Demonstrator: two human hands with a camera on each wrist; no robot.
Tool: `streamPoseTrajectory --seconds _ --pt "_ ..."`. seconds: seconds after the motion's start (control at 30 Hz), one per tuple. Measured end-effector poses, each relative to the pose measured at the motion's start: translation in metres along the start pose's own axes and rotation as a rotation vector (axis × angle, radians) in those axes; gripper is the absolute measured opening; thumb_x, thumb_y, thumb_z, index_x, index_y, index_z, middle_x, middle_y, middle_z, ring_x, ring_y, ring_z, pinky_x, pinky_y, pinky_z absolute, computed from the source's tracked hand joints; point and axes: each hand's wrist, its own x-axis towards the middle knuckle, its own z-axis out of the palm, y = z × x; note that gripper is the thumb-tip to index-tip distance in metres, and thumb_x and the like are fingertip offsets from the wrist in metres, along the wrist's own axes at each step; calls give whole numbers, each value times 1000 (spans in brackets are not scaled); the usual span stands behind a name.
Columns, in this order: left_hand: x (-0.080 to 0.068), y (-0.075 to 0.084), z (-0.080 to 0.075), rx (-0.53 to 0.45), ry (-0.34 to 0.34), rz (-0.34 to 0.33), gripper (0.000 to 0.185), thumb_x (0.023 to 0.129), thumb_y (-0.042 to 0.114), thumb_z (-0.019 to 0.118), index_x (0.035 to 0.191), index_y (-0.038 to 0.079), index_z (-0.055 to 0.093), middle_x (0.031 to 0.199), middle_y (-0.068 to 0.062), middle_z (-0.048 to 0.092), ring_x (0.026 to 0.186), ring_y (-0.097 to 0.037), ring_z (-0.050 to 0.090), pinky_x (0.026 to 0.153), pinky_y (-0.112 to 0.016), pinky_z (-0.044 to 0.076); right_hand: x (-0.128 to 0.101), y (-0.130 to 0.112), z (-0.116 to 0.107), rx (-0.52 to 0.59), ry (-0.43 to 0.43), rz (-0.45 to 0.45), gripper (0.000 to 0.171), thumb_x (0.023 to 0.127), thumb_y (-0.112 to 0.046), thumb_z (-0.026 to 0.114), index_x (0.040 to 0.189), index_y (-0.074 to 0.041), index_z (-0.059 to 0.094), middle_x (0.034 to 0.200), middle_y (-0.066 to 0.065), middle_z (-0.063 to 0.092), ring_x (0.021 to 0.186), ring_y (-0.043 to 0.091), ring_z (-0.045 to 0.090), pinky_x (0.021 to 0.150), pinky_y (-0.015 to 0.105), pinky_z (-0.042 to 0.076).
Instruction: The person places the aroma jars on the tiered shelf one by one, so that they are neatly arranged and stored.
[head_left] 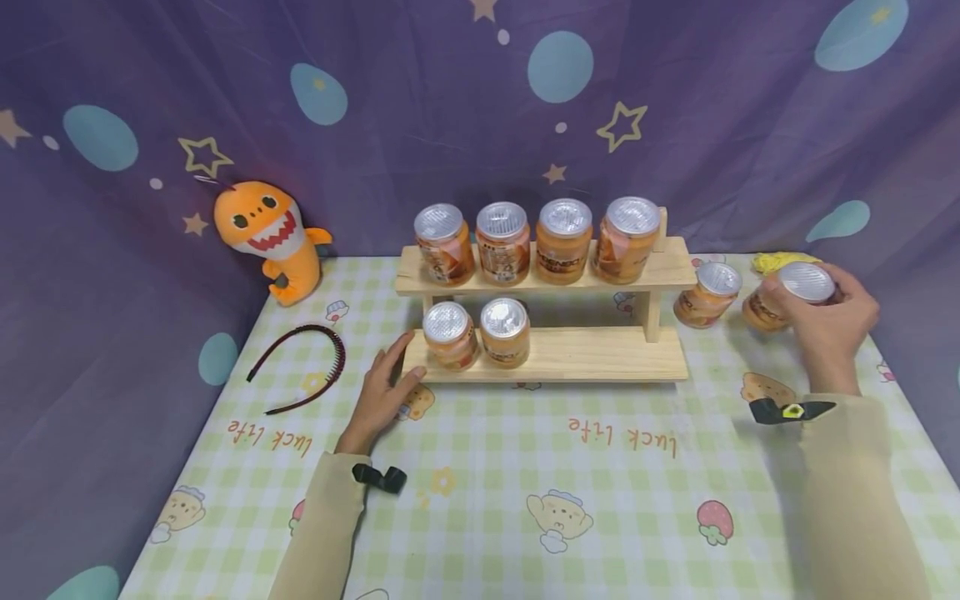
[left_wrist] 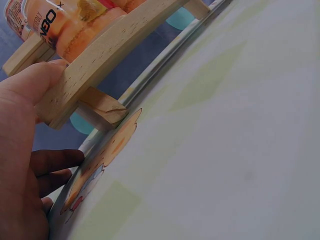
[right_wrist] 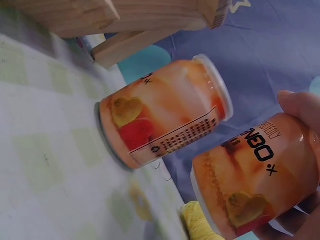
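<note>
My right hand [head_left: 836, 312] grips an orange can with a silver lid [head_left: 765, 308] at the right of the table. In the right wrist view, that can's base appears raised off the cloth. Just left of it, a matching can [head_left: 705, 296] stands on the table. My left hand [head_left: 382, 396] rests against the left end of a two-tier wooden rack [head_left: 600, 350], thumb on the lower board and other fingers loosely extended. Several matching cans [head_left: 564, 242] line the upper board. Two more, a left one [head_left: 450, 337] and a right one [head_left: 506, 333], stand on the lower board's left part.
An orange plush shark [head_left: 273, 237] sits at the back left, with a dark toothed headband [head_left: 337, 367] in front of it. Behind the held can lies something yellow [head_left: 780, 262]. A checked cloth [head_left: 495, 517] covers the table, and a purple curtain [head_left: 435, 125] hangs behind.
</note>
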Motion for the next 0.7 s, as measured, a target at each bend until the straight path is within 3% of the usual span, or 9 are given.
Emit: streamPoseTrajectory --seconds 0.33,0.7 --pt "0 2 0 -2 -8 -3 65 97 31 64 156 25 37 160 -10 42 151 -41 29 130 -56 4 -13 -16 -6 90 -9 -21 55 61 -1 92 110 -14 72 98 -8 68 91 5 63 74 10 51" --pt "-2 3 -1 -1 -3 4 65 97 31 64 156 24 37 159 -12 42 151 -41 30 130 -56 4 -29 -38 -5 81 -31 -262 50 60 5 90 107 -5 76 92 -6 71 82 5 67 70 10 54"
